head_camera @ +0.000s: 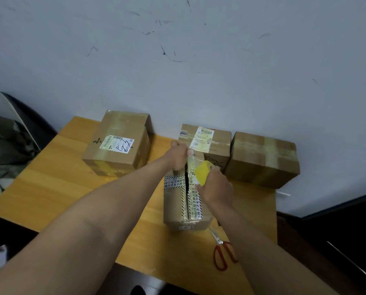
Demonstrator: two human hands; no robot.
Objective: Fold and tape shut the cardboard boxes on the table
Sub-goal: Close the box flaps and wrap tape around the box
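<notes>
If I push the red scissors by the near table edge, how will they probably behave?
The red scissors lie flat on the smooth wooden table, so they would probably slide, not roll. Their handles are spread, so a push on one may pivot them. They sit close to the table's near edge, so they might fall off.

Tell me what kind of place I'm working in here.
Probably a home or small office packing spot, not a warehouse: a small wooden table against a scuffed wall, reused cardboard boxes with old shipping labels, red scissors.

Scuffed pale wall (199, 50) behind yellow wooden table (50, 177), dark floor (337, 231)
</notes>
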